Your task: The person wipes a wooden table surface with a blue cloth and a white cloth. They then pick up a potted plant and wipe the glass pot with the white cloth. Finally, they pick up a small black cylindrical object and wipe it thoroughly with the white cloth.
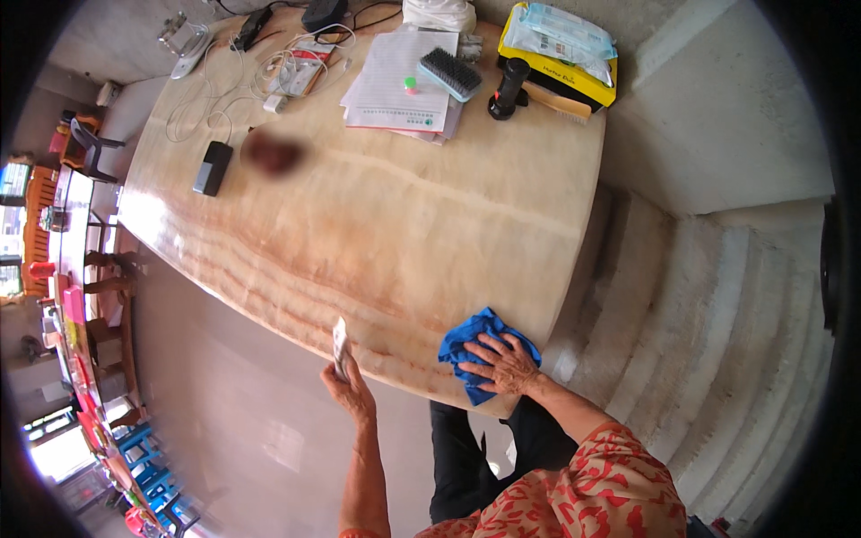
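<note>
The slim white object (340, 339) stands out from the left hand (351, 391) at the near edge of the bench (448, 224). Its long axis runs away from the person, its free end pointing toward the far side of the bench and tipped slightly left. Whether that end touches the bench or is held above it, I cannot tell.

The blue cloth (463, 342) lies bunched on the bench near its close right corner. It is too crumpled to give a clear long axis; one corner points toward the far side, and another fold reaches back toward the near edge.

The two hands are apart, with bare bench edge between them. The left hand is closed around the lower end of the white object. The right hand (504, 363) is open, laid over the cloth with its fingers spread and pointing left and away from the person.

Farther off on the bench, a dark oblong device (213, 169) lies at the left, and papers (395, 85), a bristle brush (450, 73) and a yellow box (603, 79) lie along the far side.
</note>
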Demonstrator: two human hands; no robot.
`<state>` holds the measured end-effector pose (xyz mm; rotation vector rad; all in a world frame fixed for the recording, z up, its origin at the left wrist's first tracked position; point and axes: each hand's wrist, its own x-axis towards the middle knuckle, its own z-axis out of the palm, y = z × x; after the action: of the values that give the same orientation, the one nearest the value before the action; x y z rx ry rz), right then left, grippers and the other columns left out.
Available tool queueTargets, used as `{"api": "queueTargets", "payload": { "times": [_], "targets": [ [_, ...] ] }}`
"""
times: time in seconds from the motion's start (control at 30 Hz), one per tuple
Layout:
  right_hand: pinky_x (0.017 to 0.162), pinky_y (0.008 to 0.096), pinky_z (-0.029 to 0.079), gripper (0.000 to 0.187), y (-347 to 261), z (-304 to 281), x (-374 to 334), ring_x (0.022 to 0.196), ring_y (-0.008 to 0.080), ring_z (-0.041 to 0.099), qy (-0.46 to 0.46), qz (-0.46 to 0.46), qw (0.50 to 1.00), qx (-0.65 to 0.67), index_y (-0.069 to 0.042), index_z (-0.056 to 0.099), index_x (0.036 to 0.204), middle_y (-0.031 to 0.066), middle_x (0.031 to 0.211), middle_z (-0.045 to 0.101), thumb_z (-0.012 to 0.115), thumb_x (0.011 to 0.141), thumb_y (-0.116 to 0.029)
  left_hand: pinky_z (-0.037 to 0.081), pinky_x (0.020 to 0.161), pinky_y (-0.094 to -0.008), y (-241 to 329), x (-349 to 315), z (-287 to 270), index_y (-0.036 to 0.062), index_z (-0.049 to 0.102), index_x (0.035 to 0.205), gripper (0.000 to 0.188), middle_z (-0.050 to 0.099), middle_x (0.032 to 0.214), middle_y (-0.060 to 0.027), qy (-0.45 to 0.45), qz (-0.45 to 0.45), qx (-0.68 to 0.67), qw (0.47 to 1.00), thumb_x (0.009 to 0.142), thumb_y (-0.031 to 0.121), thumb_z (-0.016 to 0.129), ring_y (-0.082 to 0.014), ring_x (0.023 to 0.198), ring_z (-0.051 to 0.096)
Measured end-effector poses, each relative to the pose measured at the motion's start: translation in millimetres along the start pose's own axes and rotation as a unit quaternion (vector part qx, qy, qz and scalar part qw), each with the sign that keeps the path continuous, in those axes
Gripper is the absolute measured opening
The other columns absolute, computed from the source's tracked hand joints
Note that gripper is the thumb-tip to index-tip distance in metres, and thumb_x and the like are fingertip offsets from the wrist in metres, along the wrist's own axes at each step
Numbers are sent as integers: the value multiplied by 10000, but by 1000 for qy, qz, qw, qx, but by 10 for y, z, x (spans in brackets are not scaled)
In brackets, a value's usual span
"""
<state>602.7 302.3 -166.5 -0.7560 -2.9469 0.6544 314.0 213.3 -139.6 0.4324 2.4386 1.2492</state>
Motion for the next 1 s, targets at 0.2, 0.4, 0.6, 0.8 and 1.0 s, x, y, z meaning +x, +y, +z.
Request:
{"api": "queueTargets", "payload": {
  "times": [0.2, 0.4, 0.6, 0.8, 1.0],
  "targets": [
    [937, 504, 289, 698, 306, -271, 986, 1313, 251, 260, 64, 57, 996, -22, -309, 412, 1310, 23, 1432, 312, 713, 687, -406, 361, 560, -218, -270, -45, 66, 20, 447, 960, 313, 432, 796, 0, -34, -62, -117, 991, 864, 260, 623, -79, 689, 406],
    [914, 520, 269, 621, 393, -191, 2592, 1289, 280, 281, 191, 43, 980, -23, -262, 490, 1249, 48, 1408, 338, 697, 689, -433, 392, 717, -250, 228, 203, 235, 27, 504, 924, 301, 476, 849, -8, -43, -52, -77, 995, 944, 326, 482, -98, 790, 441],
    [934, 564, 248, 595, -182, -362, 3087, 1302, 311, 282, 221, 95, 969, 56, -218, 492, 1282, 75, 1403, 363, 617, 747, -447, 407, 738, -257, 427, 610, 299, 50, 491, 909, 250, 518, 858, -18, -50, -98, -264, 958, 971, 284, 426, -99, 816, 474],
    [627, 319, 454, 291, -311, -246, 2283, 708, 147, 544, 65, 154, 788, 593, -1, 561, 904, 73, 712, 555, 505, 920, -287, 425, 522, -216, 1087, 370, 552, 64, 503, 966, 240, 561, 797, -26, -166, -125, -420, 883, 832, 183, 662, -82, 619, 528],
    [561, 310, 428, 233, -61, -941, 1643, 623, 115, 499, 225, 241, 808, 488, -3, 533, 799, 66, 642, 527, 495, 923, -196, 348, 517, -191, 1374, -296, 944, 63, 533, 853, 177, 532, 730, 27, -142, -137, -279, 940, 881, 223, 603, -39, 605, 441]
  ]
}}
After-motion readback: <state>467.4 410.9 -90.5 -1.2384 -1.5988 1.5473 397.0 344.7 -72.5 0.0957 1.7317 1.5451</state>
